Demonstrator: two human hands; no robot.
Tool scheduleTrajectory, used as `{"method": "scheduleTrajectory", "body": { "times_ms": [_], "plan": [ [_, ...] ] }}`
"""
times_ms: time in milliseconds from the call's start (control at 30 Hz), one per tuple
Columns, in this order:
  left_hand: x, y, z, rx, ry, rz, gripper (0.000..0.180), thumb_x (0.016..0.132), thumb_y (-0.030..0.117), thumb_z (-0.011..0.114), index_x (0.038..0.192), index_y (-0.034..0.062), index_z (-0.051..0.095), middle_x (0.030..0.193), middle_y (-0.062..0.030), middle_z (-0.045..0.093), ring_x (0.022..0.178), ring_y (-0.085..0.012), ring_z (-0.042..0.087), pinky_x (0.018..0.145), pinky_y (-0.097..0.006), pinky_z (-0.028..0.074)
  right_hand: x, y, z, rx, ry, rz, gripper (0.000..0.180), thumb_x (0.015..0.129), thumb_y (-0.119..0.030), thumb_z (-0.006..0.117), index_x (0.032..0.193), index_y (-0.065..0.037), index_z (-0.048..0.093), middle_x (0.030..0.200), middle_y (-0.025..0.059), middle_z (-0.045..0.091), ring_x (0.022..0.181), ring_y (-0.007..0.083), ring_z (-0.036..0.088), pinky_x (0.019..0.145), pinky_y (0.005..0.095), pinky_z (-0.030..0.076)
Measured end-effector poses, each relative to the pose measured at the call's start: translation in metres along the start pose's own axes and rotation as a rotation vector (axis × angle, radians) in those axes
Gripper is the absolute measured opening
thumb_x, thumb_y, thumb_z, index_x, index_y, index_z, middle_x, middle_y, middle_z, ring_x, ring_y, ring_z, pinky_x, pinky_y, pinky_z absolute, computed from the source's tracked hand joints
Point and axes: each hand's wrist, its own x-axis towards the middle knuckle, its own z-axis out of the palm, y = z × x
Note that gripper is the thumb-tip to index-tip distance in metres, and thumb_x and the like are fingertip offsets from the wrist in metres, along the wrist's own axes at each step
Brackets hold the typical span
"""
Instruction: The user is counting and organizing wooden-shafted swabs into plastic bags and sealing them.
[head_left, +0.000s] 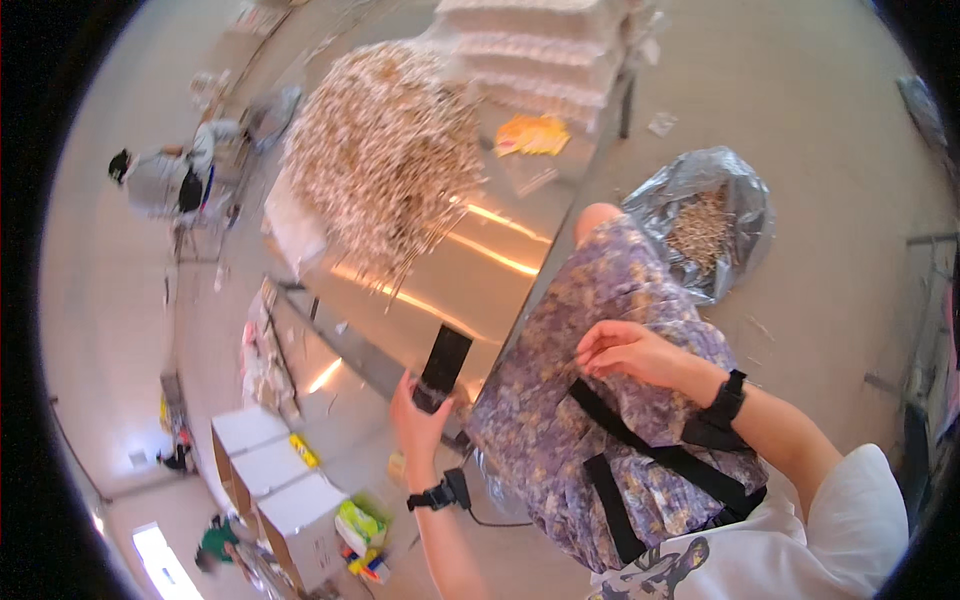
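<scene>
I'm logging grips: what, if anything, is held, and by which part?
Left hand: a black phone-like slab, by its lower end; right hand looks empty.

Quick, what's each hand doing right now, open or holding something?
Left hand: closed around a black phone-like slab.
Right hand: half-open, loosely curled, nothing visible in it.

The one view looks from the person's head, the left of two side-by-side fisheyes, down over the lap, with the left hand and right hand near. Its wide sweep also takes in the surface and floor, the distant room tipped sideways at left.
</scene>
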Motion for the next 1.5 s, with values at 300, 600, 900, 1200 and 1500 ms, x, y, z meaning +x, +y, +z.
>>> {"method": "scheduleTrajectory", "body": {
  "times_ms": [300,600,900,1200,1500],
  "plan": [
    [-0.001,0.007,-0.001,-0.005,0.013,0.036,0.086,0.062,0.018,0.089,0.138,0.0068,0.048,0.120,-0.0148,0.063,0.113,-0.0319,0.059,0.099,-0.042,0.045,-0.004,-0.009,0.005,-0.018,0.070,0.013,0.018,0.093,-0.002,0.057,0.111,-0.003,0.059,0.108,0.0071,0.065,0.099,0.0172,0.064,0.085,0.0285,0.051],
    [-0.001,0.017,0.000,-0.022,0.003,-0.007,0.082,0.068,0.020,0.085,0.139,0.0073,0.046,0.126,-0.0144,0.060,0.122,-0.0335,0.052,0.105,-0.045,0.039,-0.003,-0.008,0.006,-0.012,0.078,0.020,0.018,0.093,-0.001,0.059,0.111,-0.003,0.060,0.107,0.0074,0.065,0.098,0.0162,0.064,0.085,0.0292,0.051],
    [0.006,0.040,0.017,0.028,0.001,0.101,0.087,0.076,0.031,0.082,0.146,0.0037,0.036,0.147,-0.0193,0.043,0.138,-0.0365,0.036,0.114,-0.046,0.030,-0.010,-0.012,0.010,-0.127,0.116,-0.013,0.019,0.092,-0.001,0.060,0.111,-0.002,0.060,0.107,0.0072,0.065,0.097,0.0160,0.064,0.086,0.0294,0.051],
    [-0.007,0.049,0.068,0.121,0.017,0.072,0.100,0.091,0.051,0.061,0.152,-0.0086,0.009,0.159,-0.0302,0.008,0.149,-0.0419,0.007,0.120,-0.053,0.008,-0.004,-0.036,0.029,-0.277,0.139,-0.028,0.015,0.093,-0.003,0.058,0.109,-0.002,0.060,0.105,0.0034,0.064,0.096,0.0138,0.063,0.087,0.0280,0.051],
    [0.077,0.097,0.040,-0.104,0.158,0.179,0.053,0.094,0.022,0.062,0.139,0.0000,0.045,0.151,-0.0186,0.039,0.142,-0.0372,0.032,0.116,-0.046,0.028,0.150,-0.092,0.038,-1.423,0.379,-0.687,0.035,0.078,-0.010,0.073,0.108,-0.003,0.057,0.102,0.0102,0.060,0.100,0.0285,0.060,0.085,0.0395,0.049]
  ]
}}
